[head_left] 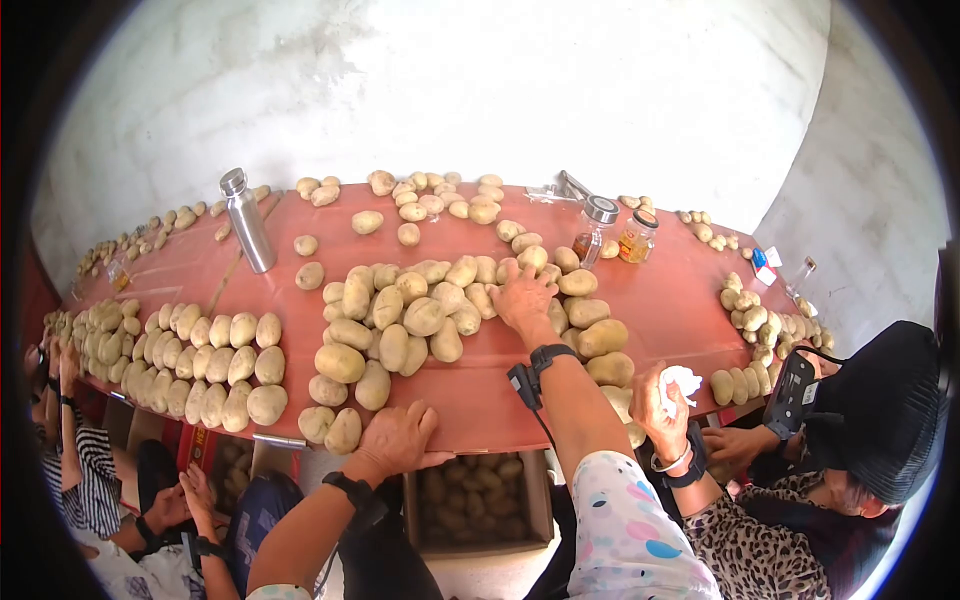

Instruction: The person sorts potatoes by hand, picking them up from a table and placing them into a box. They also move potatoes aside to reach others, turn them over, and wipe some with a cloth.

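Observation:
My right hand [525, 300] reaches across the table with its fingers spread over the pile, touching potatoes on its far right side. No potato is visibly gripped in it. Near the front edge, my left hand [398, 440] rests flat on the red table [480, 400], fingers outstretched, beside the closest potatoes [343, 431]. The main pile of potatoes [424, 317] lies between and beyond my hands. A curved line of larger potatoes [603, 338] runs along the right of my forearm.
A box of potatoes [478, 500] sits under the table edge. Stacked potato rows [220, 365] stand left. A steel bottle [248, 222] and two glass jars [597, 230] stand farther back. At right, a co-worker's hand [663, 410] holds white tissue [682, 384]; other people's hands [185, 495] are at left.

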Tool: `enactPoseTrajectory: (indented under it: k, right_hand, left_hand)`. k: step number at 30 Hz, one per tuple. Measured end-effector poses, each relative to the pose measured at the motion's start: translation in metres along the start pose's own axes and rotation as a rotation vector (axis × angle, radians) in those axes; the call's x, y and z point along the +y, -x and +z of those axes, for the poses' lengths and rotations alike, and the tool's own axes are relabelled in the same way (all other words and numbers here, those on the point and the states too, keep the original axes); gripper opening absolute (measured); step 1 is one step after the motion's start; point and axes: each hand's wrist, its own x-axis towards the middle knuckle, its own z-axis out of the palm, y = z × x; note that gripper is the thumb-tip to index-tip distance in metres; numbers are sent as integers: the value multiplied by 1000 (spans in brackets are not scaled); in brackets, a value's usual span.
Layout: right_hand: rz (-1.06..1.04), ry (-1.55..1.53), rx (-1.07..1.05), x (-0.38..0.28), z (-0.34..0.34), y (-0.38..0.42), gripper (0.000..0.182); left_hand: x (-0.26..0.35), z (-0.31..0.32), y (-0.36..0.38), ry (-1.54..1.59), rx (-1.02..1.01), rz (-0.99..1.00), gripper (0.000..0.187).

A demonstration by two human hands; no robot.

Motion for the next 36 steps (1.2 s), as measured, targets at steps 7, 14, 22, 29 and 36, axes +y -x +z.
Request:
enactPoseTrajectory:
  k: [7, 14, 22, 29, 36]
  right_hand:
    - [-13, -154, 9, 8, 11, 2, 64]
    - [-122, -232, 229, 9, 21, 31, 52]
    - [-137, -254, 253, -20, 4, 88, 41]
    - [-123, -200, 207, -24, -13, 117, 43]
    - [-225, -247, 152, -32, -20, 148, 43]
  left_hand:
    - [-2, 4, 3, -4, 3, 9, 60]
    - [-1, 4, 3, -13, -8, 6, 60]
    - [-1, 5, 4, -10, -2, -12, 60]
    - [1, 6, 7, 12, 36, -17, 59]
    - [-1, 8, 9, 69, 45, -27, 57]
